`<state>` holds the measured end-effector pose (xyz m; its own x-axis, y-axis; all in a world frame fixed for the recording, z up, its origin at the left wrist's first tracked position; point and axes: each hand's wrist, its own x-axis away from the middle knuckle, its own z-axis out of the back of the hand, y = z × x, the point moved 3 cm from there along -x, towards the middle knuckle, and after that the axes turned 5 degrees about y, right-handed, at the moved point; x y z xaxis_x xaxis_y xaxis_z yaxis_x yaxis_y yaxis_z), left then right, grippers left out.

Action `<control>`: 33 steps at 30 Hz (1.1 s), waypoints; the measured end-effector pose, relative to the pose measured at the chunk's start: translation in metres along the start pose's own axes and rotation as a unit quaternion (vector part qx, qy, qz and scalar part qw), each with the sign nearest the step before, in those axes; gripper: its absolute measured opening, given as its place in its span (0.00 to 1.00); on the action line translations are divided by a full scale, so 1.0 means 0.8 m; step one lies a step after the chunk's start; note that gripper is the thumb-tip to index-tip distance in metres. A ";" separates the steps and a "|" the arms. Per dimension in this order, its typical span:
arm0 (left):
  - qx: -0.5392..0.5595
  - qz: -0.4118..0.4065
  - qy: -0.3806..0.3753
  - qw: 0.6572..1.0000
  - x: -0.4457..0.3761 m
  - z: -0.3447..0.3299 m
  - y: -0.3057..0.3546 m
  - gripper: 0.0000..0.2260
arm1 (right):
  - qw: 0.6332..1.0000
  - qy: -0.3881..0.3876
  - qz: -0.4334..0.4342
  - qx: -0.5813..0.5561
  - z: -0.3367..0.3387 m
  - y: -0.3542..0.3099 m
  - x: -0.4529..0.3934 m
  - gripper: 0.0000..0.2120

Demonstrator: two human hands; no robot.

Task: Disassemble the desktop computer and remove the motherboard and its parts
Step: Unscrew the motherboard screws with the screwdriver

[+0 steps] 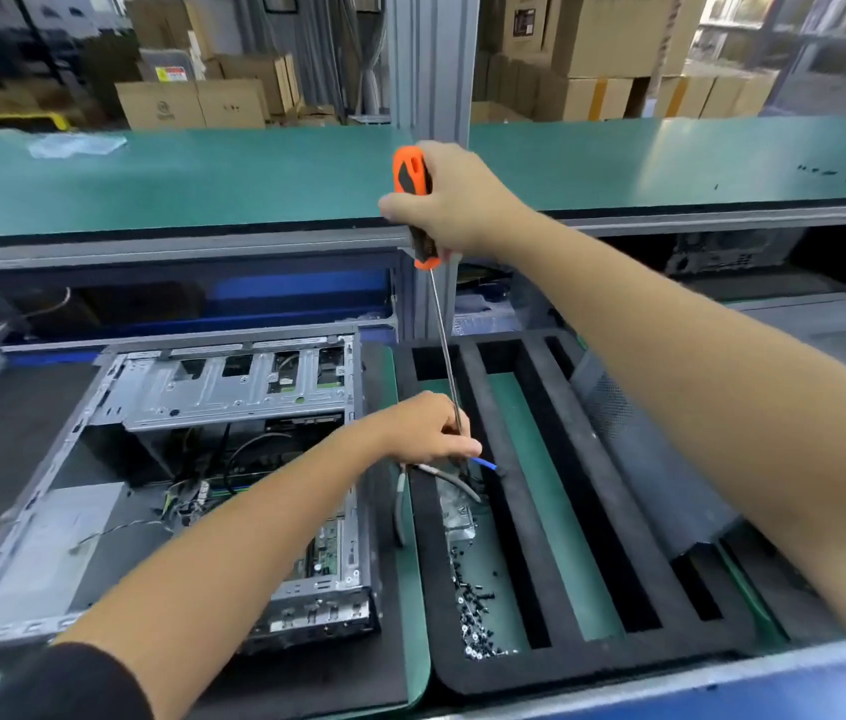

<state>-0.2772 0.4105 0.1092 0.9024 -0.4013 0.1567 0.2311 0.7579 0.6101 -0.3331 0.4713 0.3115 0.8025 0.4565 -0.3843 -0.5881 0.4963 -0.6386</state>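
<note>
An open desktop computer case (161, 491) lies on its side at the left, with its drive cage (234, 387), cables and part of the green motherboard (325, 556) showing. My right hand (454, 197) grips the orange-and-black handle of a long screwdriver (413, 200) held upright above the tray. My left hand (426, 428) pinches the lower end of its shaft (446, 350) over the tray's leftmost slot. Whatever sits at the tip is hidden by my fingers.
A black foam tray (582, 511) with long slots lies right of the case; its left slot holds several loose screws (475, 610), a metal bracket (457, 517) and pliers (403, 498). A perforated dark case panel (639, 459) leans at the tray's right. A green shelf (203, 174) runs above.
</note>
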 end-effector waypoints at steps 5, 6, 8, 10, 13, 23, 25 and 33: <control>-0.021 -0.024 0.122 0.992 0.065 0.085 -0.040 0.16 | 0.996 0.031 0.072 -0.044 -0.025 -0.099 -0.045 0.11; -0.027 -0.019 0.131 0.991 0.079 0.098 -0.054 0.16 | 0.995 0.036 0.083 -0.045 -0.038 -0.114 -0.052 0.11; -0.030 0.005 0.129 0.991 0.105 0.116 -0.089 0.18 | 0.994 0.032 0.090 -0.043 -0.071 -0.140 -0.063 0.11; -0.024 0.028 0.109 0.993 0.127 0.124 -0.125 0.19 | 0.995 0.014 0.080 -0.051 -0.108 -0.155 -0.071 0.12; -0.030 0.059 0.084 0.994 0.148 0.124 -0.174 0.20 | 0.997 -0.010 0.062 -0.039 -0.157 -0.161 -0.078 0.13; -0.053 0.049 0.031 0.997 0.136 0.096 -0.219 0.19 | 0.996 -0.085 0.012 0.014 -0.208 -0.124 -0.075 0.15; -0.090 0.033 -0.029 0.995 0.131 0.079 -0.218 0.17 | 0.994 -0.110 -0.003 0.026 -0.212 -0.112 -0.070 0.13; -0.132 0.080 -0.098 0.983 0.110 0.033 -0.239 0.19 | 0.987 -0.149 -0.008 0.053 -0.214 -0.074 -0.055 0.17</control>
<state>-0.2517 0.2168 0.0266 0.8532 -0.3386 0.3967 0.2020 0.9157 0.3473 -0.3164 0.2953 0.2519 0.7559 0.6370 -0.1514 -0.5956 0.5731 -0.5629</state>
